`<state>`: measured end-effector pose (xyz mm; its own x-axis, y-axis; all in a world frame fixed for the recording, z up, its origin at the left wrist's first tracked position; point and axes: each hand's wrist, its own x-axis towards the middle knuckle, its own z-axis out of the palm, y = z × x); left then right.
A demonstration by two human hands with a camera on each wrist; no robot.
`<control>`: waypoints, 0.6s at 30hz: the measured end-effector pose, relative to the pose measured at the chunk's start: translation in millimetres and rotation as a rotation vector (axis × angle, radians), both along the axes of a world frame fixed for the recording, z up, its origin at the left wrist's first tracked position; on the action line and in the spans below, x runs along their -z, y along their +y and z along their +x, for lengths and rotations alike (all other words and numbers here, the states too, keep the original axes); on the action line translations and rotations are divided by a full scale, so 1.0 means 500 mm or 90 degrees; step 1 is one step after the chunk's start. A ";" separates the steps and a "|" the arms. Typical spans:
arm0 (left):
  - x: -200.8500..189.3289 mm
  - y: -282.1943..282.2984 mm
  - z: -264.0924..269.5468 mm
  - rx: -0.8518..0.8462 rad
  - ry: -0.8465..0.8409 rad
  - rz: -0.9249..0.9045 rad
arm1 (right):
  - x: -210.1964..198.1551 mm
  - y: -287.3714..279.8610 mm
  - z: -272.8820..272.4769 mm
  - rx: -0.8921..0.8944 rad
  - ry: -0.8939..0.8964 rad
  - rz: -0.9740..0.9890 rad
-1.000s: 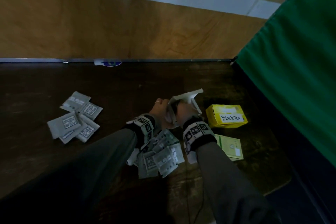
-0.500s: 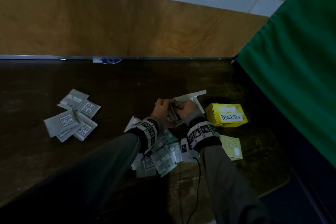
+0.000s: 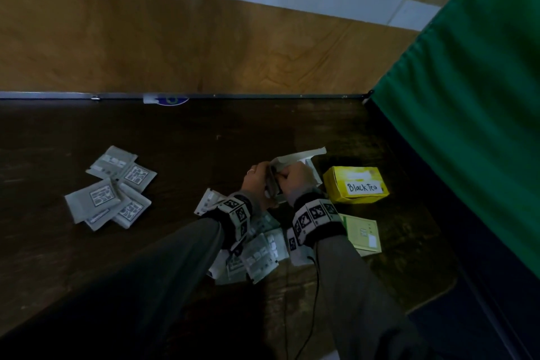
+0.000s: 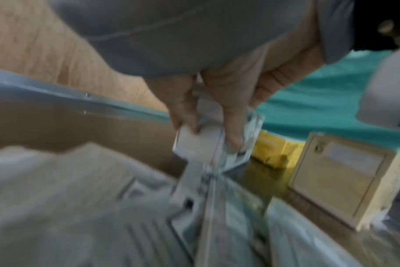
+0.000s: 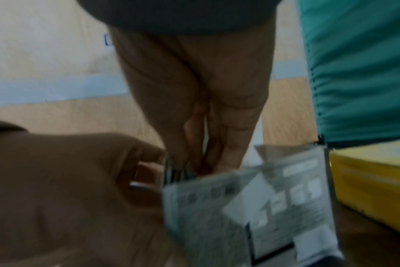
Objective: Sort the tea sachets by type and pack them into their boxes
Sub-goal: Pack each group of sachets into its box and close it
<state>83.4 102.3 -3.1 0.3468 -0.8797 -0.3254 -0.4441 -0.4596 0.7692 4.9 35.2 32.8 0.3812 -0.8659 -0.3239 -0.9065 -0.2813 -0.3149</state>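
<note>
My left hand (image 3: 258, 180) and right hand (image 3: 295, 181) meet at the table's middle and both grip a bundle of grey tea sachets (image 3: 274, 185). A white flap (image 3: 302, 155) sticks out behind them; what it belongs to is unclear. In the right wrist view the right hand (image 5: 194, 159) pinches the printed sachets (image 5: 263, 207) beside the left hand (image 5: 69, 180). In the blurred left wrist view, fingers (image 4: 231, 130) clamp the bundle (image 4: 194, 142). A yellow box (image 3: 355, 184) labelled Black Tea lies closed to the right. A pale green box (image 3: 362, 232) lies nearer.
Several grey sachets (image 3: 111, 187) lie in a loose pile at the left of the dark wooden table (image 3: 204, 140). More sachets (image 3: 260, 251) lie under my wrists. A green curtain (image 3: 467, 96) closes the right side and a wood wall (image 3: 175, 47) stands behind.
Both hands keep hold of the bundle and have shifted slightly away from me. The white flap has tilted a little lower. The piles and boxes have not moved.
</note>
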 end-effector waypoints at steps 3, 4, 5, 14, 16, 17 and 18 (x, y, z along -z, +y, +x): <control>-0.008 0.012 0.006 0.017 0.003 0.021 | -0.017 0.012 -0.015 -0.057 -0.031 0.000; -0.007 0.022 0.013 0.021 -0.001 0.025 | -0.021 0.024 -0.026 -0.060 -0.084 -0.029; -0.005 0.035 0.023 0.026 -0.005 0.037 | -0.023 0.041 -0.039 -0.046 -0.143 -0.076; 0.039 0.142 0.110 0.174 -0.158 0.264 | 0.104 0.167 -0.129 -0.002 -0.068 0.052; 0.033 0.141 0.107 0.200 -0.209 0.285 | 0.115 0.169 -0.123 -0.044 0.022 0.062; 0.030 0.138 0.107 0.208 -0.226 0.299 | 0.115 0.169 -0.115 -0.043 0.027 0.061; 0.029 0.133 0.108 0.216 -0.239 0.318 | 0.114 0.169 -0.106 -0.036 0.022 0.071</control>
<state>137.1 168.9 -17.4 0.2475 -0.7357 -0.6305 -0.8192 -0.5064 0.2692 -48.1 119.8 -24.1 0.4157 -0.8010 -0.4309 -0.9010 -0.2979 -0.3155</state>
